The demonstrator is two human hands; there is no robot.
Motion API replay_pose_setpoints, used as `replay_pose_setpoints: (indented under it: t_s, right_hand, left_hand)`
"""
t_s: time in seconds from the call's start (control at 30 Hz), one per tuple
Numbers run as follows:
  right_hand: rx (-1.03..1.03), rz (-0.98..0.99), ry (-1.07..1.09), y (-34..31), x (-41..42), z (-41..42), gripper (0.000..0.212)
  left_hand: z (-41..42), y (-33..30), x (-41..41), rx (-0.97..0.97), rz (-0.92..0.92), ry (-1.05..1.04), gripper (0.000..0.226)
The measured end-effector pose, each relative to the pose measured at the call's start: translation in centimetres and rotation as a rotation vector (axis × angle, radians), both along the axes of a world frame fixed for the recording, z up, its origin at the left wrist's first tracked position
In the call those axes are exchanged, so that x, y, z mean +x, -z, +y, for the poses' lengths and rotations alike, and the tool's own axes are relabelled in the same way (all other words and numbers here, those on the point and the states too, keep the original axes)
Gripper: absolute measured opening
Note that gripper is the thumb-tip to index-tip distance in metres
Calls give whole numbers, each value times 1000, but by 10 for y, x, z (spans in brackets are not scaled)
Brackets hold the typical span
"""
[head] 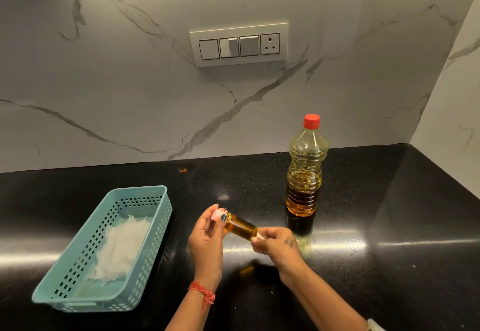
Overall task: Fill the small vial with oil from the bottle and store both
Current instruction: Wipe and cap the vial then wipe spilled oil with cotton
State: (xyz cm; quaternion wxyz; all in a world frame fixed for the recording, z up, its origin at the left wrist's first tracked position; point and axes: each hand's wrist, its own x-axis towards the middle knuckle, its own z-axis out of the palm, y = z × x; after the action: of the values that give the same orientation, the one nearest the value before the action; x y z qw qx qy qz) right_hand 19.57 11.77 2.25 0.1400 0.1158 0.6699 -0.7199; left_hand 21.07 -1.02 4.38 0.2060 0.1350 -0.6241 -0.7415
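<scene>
Left hand [206, 237]: raised above the tabletop [389, 226], palm turned inward, thumb and fingertips pinching the pink cap [217, 214] at the vial's [240, 228] upper end; red thread at wrist. Right hand [276, 243]: just right of the vial, fingers curled round its lower end. Forearms converge toward the vial.

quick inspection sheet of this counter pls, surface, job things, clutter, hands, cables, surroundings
surface: black polished countertop, glossy with light glare, a small orange spot near the back wall
job's things: small vial holds amber oil, tilted between both hands above the counter; oil bottle upright, red cap on, partly full; teal perforated basket at left, white crumpled lining inside
clutter: nothing seen
grippers: left hand pinches a pale pink cap at the vial's mouth; right hand grips the vial's base
cables: nothing seen
surroundings: white marble-look wall; switch plate with a socket
</scene>
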Motion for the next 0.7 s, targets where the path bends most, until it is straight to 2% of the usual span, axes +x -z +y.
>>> replay_pose_setpoints:
  t_s: [0.1, 0.27, 0.5, 0.7]
  right_hand:
    - [68, 70, -9, 4, 2, -4, 18]
    - [-13, -20, -88, 11, 0, -1, 8]
    - [-26, 76, 89, 14, 0, 2, 15]
    - [-218, -183, -4, 15, -4, 5, 24]
  left_hand:
    - [3, 1, -1, 26, -8, 16, 28]
    - [6, 5, 2, -53, -4, 25, 29]
    - [3, 4, -1, -169, -12, 33, 31]
    - [2, 14, 0, -215, -49, 22, 31]
